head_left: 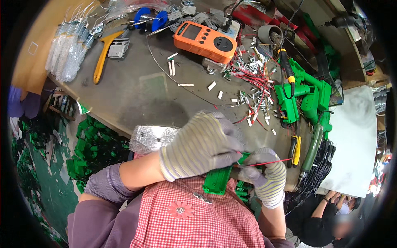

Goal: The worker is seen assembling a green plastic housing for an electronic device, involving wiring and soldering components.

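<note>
A green plastic housing (pixel 216 181), open like a shallow tray, is tilted in front of my apron between both hands. My left hand (pixel 200 144), in a striped knit glove, reaches across its upper part with the fingertips pinched at a thin red wire. The red wire (pixel 271 162) runs out rightward past my right hand (pixel 266 175), whose gloved fingers close around the housing's far end. My left fingers cover part of the housing, and the exact contact at the fingertips is hidden. Beside my left wrist lies a bubble-wrapped piece (pixel 153 138) on the table edge.
An orange meter (pixel 205 42) stands at the back. Loose white connectors and red wires (pixel 258 87) spread right of centre. Further right are green housings (pixel 308 95), a soldering iron (pixel 286 68), yellow-black pliers (pixel 295 151) and a green screwdriver (pixel 313 149). A yellow-handled tool (pixel 102 58) lies left.
</note>
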A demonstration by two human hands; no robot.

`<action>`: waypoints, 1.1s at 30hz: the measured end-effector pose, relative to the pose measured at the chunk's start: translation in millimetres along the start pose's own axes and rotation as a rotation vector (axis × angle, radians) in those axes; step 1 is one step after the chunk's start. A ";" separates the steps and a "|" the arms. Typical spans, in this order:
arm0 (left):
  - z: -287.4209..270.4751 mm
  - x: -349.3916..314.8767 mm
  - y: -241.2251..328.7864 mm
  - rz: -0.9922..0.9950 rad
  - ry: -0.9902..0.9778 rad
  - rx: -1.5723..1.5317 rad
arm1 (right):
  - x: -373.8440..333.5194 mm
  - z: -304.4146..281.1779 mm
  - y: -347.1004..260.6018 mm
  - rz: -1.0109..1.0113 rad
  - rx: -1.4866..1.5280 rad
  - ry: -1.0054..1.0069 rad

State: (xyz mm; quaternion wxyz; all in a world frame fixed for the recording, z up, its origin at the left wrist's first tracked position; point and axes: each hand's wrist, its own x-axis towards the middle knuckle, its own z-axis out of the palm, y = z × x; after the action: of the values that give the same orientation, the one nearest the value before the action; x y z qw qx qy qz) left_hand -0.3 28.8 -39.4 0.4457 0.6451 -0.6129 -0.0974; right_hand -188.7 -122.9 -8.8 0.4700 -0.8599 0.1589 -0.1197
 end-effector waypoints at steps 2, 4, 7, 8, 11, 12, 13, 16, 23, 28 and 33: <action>-3.3 -5.1 -3.9 -0.119 0.043 -0.159 | -1.7 12.9 -10.5 0.113 -0.009 0.040; -3.8 -6.8 -2.4 -0.130 0.101 -0.150 | 4.4 19.1 -7.4 0.022 -0.167 0.009; -5.3 -8.5 -1.5 -0.154 0.164 -0.163 | 5.1 22.4 -4.2 -0.100 -0.376 -0.029; -6.0 -8.9 -1.5 -0.164 0.165 -0.188 | 5.5 20.7 -4.4 -0.120 -0.383 -0.059; -5.3 -8.7 -2.0 -0.162 0.186 -0.169 | 5.2 20.3 -1.1 -0.169 -0.437 -0.097; -4.4 -9.5 -2.6 -0.165 0.187 -0.173 | 6.0 21.3 -4.2 -0.184 -0.439 -0.081; -3.5 -10.4 -3.3 -0.167 0.196 -0.177 | 6.6 22.5 -5.9 -0.198 -0.440 -0.066; -5.7 -9.9 -3.8 -0.188 0.168 -0.189 | 6.7 28.0 0.3 -0.286 -0.509 -0.013; -6.3 -9.1 -4.8 -0.195 0.127 -0.231 | 3.2 25.3 4.3 -0.297 -0.438 -0.054; -7.8 -8.4 -2.4 -0.216 0.145 -0.247 | 5.6 21.5 -1.1 -0.167 -0.509 -0.168; -7.2 -10.4 -3.2 -0.239 0.117 -0.265 | 6.2 27.0 5.9 -0.297 -0.433 -0.033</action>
State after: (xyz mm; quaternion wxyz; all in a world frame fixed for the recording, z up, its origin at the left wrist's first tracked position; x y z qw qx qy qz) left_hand 4.4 40.7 -41.7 0.5470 0.6536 -0.4868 -0.1917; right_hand -174.3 -107.4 -27.7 0.2549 -0.9562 0.0452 -0.1368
